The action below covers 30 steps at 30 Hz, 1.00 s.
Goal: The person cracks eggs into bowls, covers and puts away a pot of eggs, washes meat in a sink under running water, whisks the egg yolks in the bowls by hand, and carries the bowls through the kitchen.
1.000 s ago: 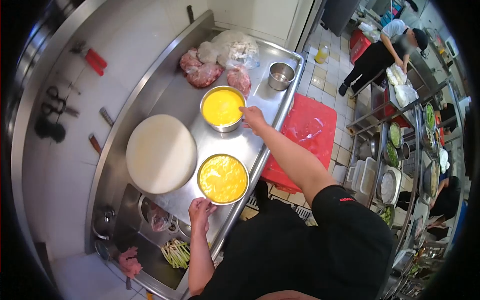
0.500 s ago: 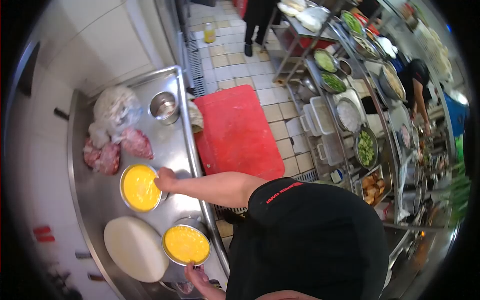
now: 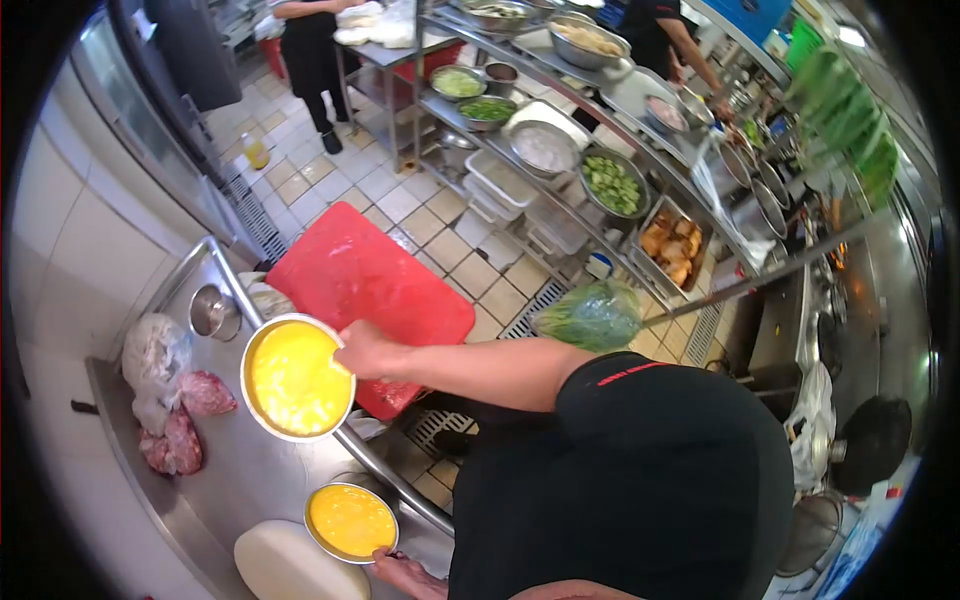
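Observation:
My right hand [image 3: 370,350] is closed on the rim of a round metal bowl [image 3: 246,388] of yellow liquid that looks like beaten egg [image 3: 298,378]. This bowl is raised over the front rail of the steel counter [image 3: 215,485]. Lower down, my left hand [image 3: 405,572] grips the edge of a second metal bowl [image 3: 310,530] with the same yellow liquid [image 3: 352,520]. Whether that bowl touches the counter, I cannot tell. A pale round board [image 3: 290,562] lies beside it.
Bagged raw meat [image 3: 175,440], a pale filled bag [image 3: 155,360] and a small metal pot [image 3: 214,312] sit on the counter. A red board [image 3: 365,290] stands past the rail. Shelves hold a bowl of green pieces [image 3: 612,185] and a tray of browned food [image 3: 672,245]. Two people [image 3: 310,60] work beyond.
My right hand has lifted its bowl off the counter toward the rail. My left hand still holds the other bowl. The view has swung right, showing more of the kitchen.

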{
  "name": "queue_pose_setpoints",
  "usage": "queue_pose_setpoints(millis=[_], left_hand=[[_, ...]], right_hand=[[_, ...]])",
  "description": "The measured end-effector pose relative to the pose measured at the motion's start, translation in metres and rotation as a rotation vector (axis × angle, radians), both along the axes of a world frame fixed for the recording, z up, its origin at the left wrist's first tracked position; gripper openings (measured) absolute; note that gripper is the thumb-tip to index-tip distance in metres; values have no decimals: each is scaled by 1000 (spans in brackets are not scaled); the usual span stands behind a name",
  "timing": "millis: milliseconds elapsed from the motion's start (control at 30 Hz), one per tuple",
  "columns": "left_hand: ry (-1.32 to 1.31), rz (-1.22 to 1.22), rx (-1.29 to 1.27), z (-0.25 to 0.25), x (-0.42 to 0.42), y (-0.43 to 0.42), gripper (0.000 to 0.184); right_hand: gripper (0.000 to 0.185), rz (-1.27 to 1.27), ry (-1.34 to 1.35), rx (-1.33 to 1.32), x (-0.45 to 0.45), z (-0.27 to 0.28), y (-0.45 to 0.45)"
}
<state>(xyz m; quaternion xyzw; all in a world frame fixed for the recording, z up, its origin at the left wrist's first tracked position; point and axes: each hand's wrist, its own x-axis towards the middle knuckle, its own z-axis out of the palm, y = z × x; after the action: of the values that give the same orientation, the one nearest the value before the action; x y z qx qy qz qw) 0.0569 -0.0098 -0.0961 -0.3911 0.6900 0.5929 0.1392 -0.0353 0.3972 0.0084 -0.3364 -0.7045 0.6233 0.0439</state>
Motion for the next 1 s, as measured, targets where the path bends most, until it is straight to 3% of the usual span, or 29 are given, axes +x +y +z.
queue_pose_setpoints(millis=[133,167,200,233,267,367,433,567,800,900,1000], left_hand=[[72,18,52,-36,-3,-22,13],[81,-3,51,-43,-4,-29,13],[94,16,89,-49,-5,-34,13],[105,38,127,-56,-6,-37,13],[108,37,126,-56,-4,-39,13],[109,19,116,-47,0,-24,12],[101,6,102,-36,2,-10,12],[88,8,60,-3,2,36,11],[70,-17,20,44,-5,125,10],[57,-15,35,46,-9,152,10],[47,-9,74,43,-12,175,9]], right_hand=[[25,-215,-62,89,101,-27,64],[25,-241,-119,141,134,1,74],[25,-309,-38,159,160,-4,86],[24,-369,-169,82,188,-5,101],[24,-448,-120,106,215,-30,117],[24,-641,29,115,298,-105,165],[23,-771,-21,2,344,-57,171],[20,-889,-52,-49,431,-71,221],[18,-987,-133,-73,504,-36,298],[16,-942,-207,-13,518,-72,344],[16,-927,-125,-37,500,-75,380]])
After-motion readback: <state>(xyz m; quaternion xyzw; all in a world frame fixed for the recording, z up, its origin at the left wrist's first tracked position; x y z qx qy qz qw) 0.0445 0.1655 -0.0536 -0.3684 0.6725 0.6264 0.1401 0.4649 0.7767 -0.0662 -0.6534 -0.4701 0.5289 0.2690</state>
